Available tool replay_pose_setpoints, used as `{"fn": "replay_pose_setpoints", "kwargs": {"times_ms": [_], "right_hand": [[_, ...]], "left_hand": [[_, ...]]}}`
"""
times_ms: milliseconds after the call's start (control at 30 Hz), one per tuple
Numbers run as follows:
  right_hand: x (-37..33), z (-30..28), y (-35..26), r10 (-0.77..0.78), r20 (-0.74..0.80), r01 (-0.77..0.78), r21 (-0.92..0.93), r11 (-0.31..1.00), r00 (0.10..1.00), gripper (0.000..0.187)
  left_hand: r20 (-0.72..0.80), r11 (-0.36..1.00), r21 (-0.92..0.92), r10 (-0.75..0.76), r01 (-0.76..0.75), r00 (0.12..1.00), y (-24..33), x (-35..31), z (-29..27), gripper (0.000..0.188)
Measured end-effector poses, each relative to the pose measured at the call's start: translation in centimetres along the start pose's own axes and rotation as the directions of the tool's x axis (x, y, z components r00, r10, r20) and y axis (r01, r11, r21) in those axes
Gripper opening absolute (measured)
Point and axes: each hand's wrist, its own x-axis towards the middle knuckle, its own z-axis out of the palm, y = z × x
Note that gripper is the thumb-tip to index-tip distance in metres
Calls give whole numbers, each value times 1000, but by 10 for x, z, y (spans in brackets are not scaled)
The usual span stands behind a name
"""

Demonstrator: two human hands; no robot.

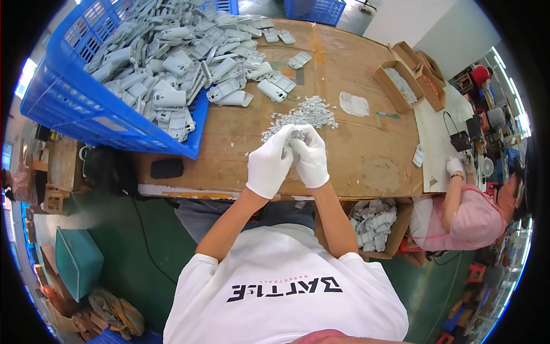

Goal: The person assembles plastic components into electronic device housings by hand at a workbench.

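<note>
My left hand (269, 163) and my right hand (311, 156), both in white gloves, meet over the near middle of the table. Their fingers are closed around a grey plastic part (297, 135), mostly hidden by the gloves, so its full shape does not show. Just beyond my fingertips lies a heap of small light-grey plastic pieces (312, 112). To the left of that heap, several grey plastic housings (276, 89) lie loose on the cardboard-covered table (344, 155).
A blue crate (74, 106), tipped open toward the table, spills many grey housings at left. Small cardboard boxes (395, 86) stand at far right. A black pouch (167, 168) rests near the front edge. A box of pale parts (372, 223) is below right. A co-worker in pink (470, 218) sits at right.
</note>
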Motion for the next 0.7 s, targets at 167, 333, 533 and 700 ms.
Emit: {"fn": "replay_pose_setpoints", "kwargs": {"times_ms": [167, 333, 533, 700], "right_hand": [[2, -51, -40, -274, -43, 190, -618, 763, 961, 22], [6, -269, -91, -479, -384, -376, -919, 117, 789, 27], [22, -266, -118, -668, -53, -460, -766, -450, 742, 26], [40, -161, -33, -450, 489, 390, -871, -299, 747, 22]], "left_hand": [[178, 983, -182, 38, -5, 983, 1, 27, -7, 56], [-49, 701, 713, 35, 10, 998, -109, 95, -6, 58], [-17, 586, 810, -15, 23, 1000, -172, 137, -9, 17], [72, 617, 764, 209, -189, 975, -148, 136, -13, 9]]}}
